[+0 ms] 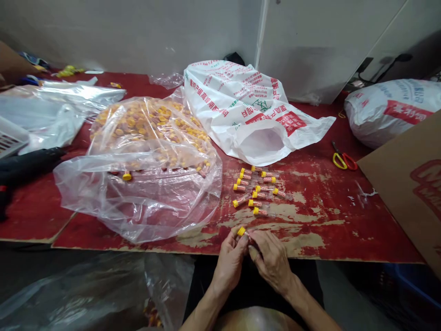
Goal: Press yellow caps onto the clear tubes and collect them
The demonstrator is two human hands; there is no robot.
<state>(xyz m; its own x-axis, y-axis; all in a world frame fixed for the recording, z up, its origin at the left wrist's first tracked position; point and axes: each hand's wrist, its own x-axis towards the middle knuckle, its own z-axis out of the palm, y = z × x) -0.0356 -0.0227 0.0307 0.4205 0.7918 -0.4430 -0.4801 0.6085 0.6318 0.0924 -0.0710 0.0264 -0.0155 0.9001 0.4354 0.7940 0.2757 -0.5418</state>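
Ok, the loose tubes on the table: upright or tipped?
Tipped: the tubes lie on their sides on the red table, yellow caps mostly toward picture left.

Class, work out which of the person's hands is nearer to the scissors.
Right. The right hand sits below and left of the scissors in the picture; the left hand is farther left.

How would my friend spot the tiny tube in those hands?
Find the red tabletop, then follow its near edge to where the left hand and right hand meet. Between them is the yellow-capped tube. Unlike the loose tubes lying farther back, it is held.
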